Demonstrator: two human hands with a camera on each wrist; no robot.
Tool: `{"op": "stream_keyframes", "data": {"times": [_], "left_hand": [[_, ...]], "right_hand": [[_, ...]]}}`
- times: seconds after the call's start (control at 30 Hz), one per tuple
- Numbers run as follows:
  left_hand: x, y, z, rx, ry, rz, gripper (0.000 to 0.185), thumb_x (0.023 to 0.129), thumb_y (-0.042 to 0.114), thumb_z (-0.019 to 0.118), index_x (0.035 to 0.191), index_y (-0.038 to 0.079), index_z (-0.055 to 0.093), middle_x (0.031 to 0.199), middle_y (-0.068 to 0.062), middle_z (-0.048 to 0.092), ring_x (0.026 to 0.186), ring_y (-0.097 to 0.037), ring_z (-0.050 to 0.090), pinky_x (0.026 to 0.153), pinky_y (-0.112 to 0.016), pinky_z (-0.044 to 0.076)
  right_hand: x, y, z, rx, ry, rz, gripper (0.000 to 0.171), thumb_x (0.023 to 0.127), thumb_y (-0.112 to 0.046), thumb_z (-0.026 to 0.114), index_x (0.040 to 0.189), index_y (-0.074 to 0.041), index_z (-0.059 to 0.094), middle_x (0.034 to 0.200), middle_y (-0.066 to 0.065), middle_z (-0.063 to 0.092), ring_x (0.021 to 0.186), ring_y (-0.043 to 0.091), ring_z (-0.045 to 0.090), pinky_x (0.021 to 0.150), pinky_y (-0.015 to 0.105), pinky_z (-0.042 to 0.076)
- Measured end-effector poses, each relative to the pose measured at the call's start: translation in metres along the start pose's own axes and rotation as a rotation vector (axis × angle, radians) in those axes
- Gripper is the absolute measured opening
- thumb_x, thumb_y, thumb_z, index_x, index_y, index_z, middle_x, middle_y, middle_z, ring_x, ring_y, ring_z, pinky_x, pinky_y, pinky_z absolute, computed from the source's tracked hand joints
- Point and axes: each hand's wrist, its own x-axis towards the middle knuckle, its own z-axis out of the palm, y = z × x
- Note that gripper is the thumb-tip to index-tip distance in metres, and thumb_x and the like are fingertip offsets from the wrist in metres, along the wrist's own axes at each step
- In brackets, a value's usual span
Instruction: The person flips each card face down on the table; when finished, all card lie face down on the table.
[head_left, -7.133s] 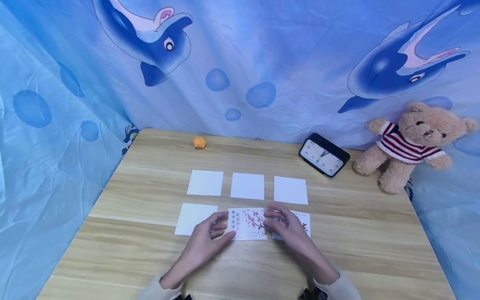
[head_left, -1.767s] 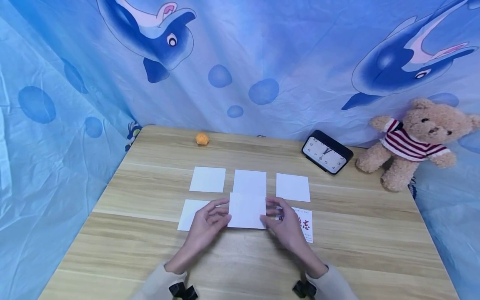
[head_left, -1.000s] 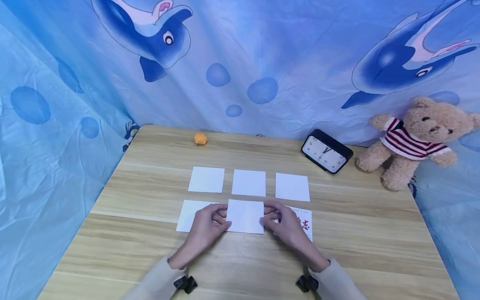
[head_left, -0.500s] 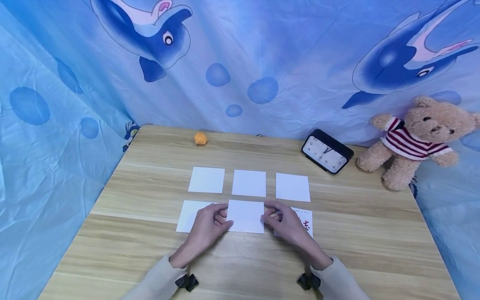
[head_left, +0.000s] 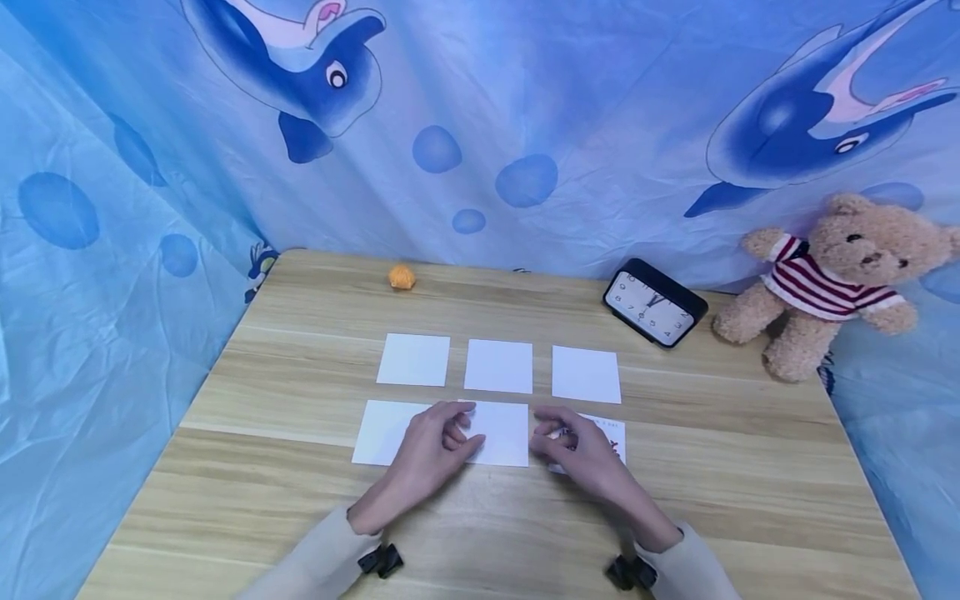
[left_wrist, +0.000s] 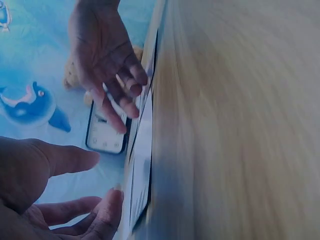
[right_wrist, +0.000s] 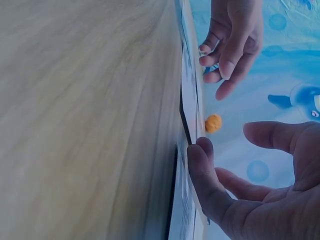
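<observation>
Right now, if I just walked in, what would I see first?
Probably the six cards laid in two rows mid-table, with the left hand and right hand hovering at the near row. Only the near-right card shows print. A teddy bear sits far right beside a black clock.

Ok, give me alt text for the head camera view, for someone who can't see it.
Two hands hover over six cards in two rows on a wooden table: the left hand over the blank middle card, the right hand over a printed card. A clock and teddy bear sit behind.
</observation>
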Motion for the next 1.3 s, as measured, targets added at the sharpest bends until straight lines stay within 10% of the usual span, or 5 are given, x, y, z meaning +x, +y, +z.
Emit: {"op": "stream_keyframes", "data": {"times": [0.33,1.3], "left_hand": [[0.005,0.015,0.028,-0.118,-0.19,0.121,0.044,0.092,0.013,0.078,0.131,-0.004,0.065,0.114,-0.018,0.073,0.09,-0.022,0.074,0.081,-0.027,0.065],[0.017,0.035,0.068,-0.255,-0.343,-0.047,0.058,0.097,0.024,0.074,0.145,-0.002,0.056,0.146,-0.021,0.061,0.123,-0.033,0.069,0.099,-0.028,0.061]], "right_hand": [[-0.013,0.011,-0.024,-0.005,0.04,-0.005,0.044,0.101,-0.026,0.07,0.14,-0.01,0.062,0.116,0.007,0.072,0.093,0.011,0.068,0.079,0.019,0.052],[-0.044,0.044,-0.068,0.055,0.214,0.093,0.051,0.102,-0.016,0.068,0.147,0.001,0.051,0.144,0.024,0.058,0.127,0.036,0.062,0.088,0.017,0.06]]}}
